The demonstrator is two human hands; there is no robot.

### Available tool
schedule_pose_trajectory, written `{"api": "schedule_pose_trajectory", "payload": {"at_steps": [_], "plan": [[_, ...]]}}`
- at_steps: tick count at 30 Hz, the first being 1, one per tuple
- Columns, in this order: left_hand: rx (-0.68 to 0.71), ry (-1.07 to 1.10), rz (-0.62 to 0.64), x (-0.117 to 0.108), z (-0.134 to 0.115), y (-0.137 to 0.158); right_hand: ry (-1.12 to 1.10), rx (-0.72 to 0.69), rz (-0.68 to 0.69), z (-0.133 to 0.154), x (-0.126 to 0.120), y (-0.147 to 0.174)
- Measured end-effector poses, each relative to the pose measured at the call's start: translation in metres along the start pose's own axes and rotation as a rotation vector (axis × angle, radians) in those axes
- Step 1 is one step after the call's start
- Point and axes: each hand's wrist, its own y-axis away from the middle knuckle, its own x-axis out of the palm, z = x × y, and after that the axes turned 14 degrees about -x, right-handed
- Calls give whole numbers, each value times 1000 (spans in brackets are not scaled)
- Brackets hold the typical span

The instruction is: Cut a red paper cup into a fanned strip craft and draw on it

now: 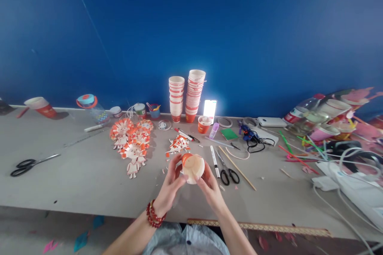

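Observation:
Between my two hands, just above the front of the table, is a white and orange paper cup (pixel 194 167), its pale inside turned toward me. My left hand (pixel 173 175), with red bead bracelets at the wrist, grips the cup's left side. On the other side my right hand (pixel 211 187) closes on it, thumb at the near edge. Behind the cup lies a small pile of orange and white paper scraps (pixel 179 144). To the right of my right hand are black-handled scissors (pixel 229 173), a white marker (pixel 214 161) and a wooden stick (pixel 239 169).
Two tall stacks of paper cups (pixel 195 95) stand against the blue wall, near a lit phone (pixel 210 109). Paper cutout figures (pixel 131 147) lie left, with other scissors (pixel 32 163) farther out. A glue gun (pixel 249 133), bottles, and a white cable (pixel 338 207) occupy the right.

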Motion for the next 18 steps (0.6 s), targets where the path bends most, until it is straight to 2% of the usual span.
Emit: {"api": "schedule_pose_trajectory", "payload": {"at_steps": [5,9,12,14,16,18], "plan": [[45,-42,110,3,-8,5,39,-21,17,11,-9,-5],[-99,-76,117,-11,-25,0,119,-104,181,30,-15,-14],[-172,-184,195,-18,-42,-4,192,-147,309,38,-15,-19],[-177,-278,251,-17,-49,-5,206,-124,322,38,-16,-20],[-168,-318,233,-15,-50,-4,188,-83,297,34,-15,-20],[-157,-290,136,-13,-44,-4,162,-59,270,31,-14,-17]]}}
